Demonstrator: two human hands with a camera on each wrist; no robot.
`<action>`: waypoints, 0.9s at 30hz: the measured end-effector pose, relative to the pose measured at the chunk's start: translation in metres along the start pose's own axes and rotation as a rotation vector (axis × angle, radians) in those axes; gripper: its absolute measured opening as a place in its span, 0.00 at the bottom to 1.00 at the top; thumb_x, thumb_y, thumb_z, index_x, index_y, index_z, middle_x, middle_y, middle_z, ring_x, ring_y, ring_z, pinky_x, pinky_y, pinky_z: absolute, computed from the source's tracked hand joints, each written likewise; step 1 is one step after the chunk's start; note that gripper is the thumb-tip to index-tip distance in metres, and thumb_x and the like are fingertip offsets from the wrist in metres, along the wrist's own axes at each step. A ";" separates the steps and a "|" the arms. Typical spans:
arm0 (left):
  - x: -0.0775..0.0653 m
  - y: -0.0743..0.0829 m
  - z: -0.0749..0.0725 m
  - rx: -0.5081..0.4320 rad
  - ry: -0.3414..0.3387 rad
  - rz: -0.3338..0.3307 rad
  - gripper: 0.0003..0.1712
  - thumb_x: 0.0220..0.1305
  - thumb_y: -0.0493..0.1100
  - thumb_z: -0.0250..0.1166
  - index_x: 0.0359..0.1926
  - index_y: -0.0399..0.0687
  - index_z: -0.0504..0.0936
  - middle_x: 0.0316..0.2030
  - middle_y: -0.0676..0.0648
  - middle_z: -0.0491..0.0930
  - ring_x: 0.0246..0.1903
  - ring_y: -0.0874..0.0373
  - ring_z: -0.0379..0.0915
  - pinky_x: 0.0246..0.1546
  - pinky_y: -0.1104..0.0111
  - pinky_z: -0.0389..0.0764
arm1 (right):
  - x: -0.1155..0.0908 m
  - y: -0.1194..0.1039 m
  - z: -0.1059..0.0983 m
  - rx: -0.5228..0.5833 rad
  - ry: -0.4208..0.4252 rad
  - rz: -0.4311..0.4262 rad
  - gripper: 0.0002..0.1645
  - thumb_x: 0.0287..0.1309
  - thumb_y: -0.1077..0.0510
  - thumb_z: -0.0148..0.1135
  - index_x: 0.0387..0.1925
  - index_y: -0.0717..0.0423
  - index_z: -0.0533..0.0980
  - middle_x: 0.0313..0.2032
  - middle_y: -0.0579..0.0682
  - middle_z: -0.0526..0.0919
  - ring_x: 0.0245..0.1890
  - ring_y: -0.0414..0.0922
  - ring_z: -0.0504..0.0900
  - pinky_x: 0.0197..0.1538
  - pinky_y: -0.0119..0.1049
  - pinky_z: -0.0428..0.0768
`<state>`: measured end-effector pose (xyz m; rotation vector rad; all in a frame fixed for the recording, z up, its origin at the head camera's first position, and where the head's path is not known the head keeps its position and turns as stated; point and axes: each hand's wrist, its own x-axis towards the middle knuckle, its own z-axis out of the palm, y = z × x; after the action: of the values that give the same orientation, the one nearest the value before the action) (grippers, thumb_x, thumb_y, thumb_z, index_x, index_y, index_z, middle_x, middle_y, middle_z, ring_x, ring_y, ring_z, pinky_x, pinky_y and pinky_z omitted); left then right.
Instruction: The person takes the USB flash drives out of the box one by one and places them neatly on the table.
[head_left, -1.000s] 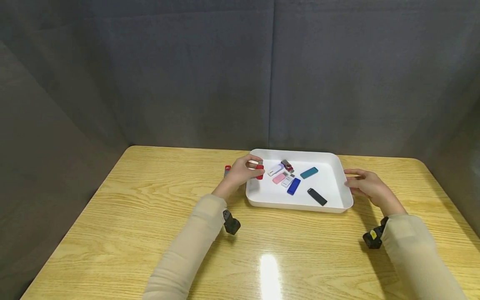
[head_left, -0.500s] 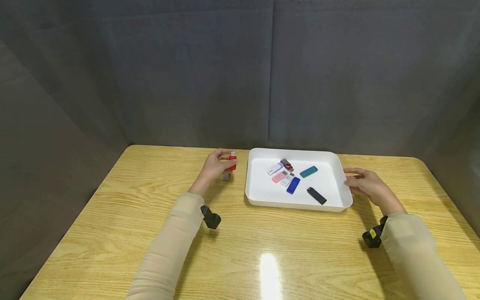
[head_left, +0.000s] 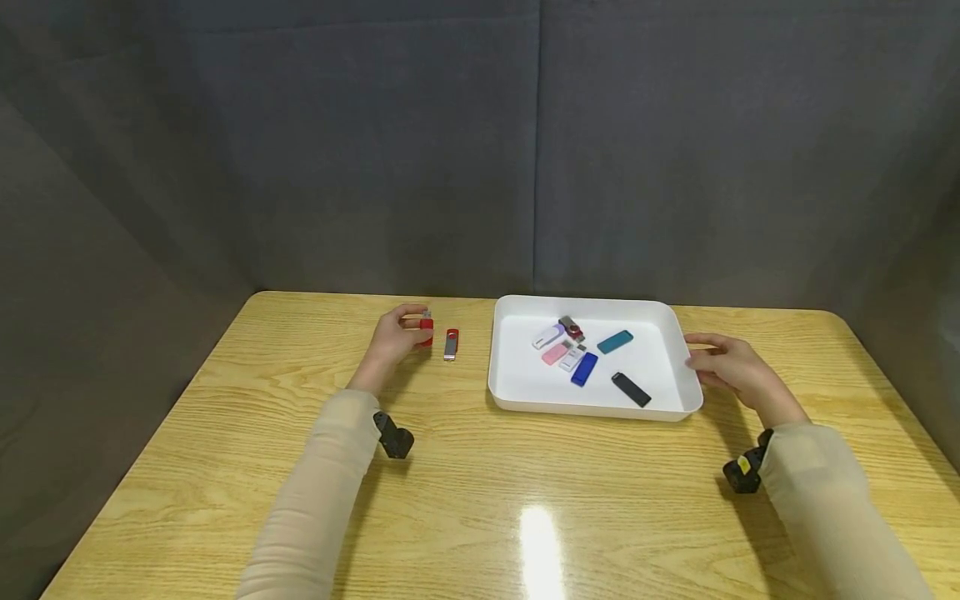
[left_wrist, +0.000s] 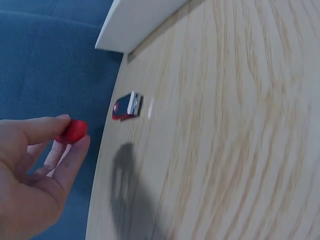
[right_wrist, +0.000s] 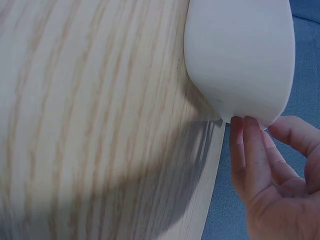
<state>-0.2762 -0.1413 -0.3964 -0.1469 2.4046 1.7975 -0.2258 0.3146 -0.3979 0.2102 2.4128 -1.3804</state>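
My left hand [head_left: 392, 340] pinches a red USB stick [head_left: 426, 327] between thumb and fingers, its metal plug pointing away; in the left wrist view the stick's rounded red end [left_wrist: 74, 131] shows. Just right of that hand, a red-and-silver swivel USB stick [head_left: 451, 345] lies on the table. My right hand [head_left: 738, 372] holds the right end of a white tray [head_left: 521, 385], thumb at the rim and fingertips against the outer wall. In the tray lie several USB sticks, among them a teal one [head_left: 615, 342], a blue one [head_left: 584, 369] and a black one [head_left: 631, 389].
The wooden table [head_left: 480, 492] carries the tray toward its back edge. A dark cloth curtain [head_left: 375, 158] stands right behind and at the sides. Black wrist cameras [head_left: 393, 436] sit at both cuffs.
My left hand has moved left with the red USB stick, out from over the tray and past the swivel stick, which now shows fully. My right hand stays at the tray.
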 end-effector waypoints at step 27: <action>0.004 -0.021 0.001 0.101 -0.003 -0.056 0.29 0.63 0.25 0.55 0.66 0.35 0.66 0.58 0.31 0.72 0.53 0.47 0.73 0.39 0.75 0.78 | 0.000 -0.002 0.001 0.010 0.026 0.015 0.37 0.65 0.61 0.53 0.70 0.69 0.52 0.60 0.70 0.65 0.34 0.28 0.76 0.42 0.25 0.82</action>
<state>-0.2772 -0.1458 -0.4170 -0.1987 2.4577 1.6472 -0.2260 0.3128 -0.3972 0.2498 2.4207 -1.3912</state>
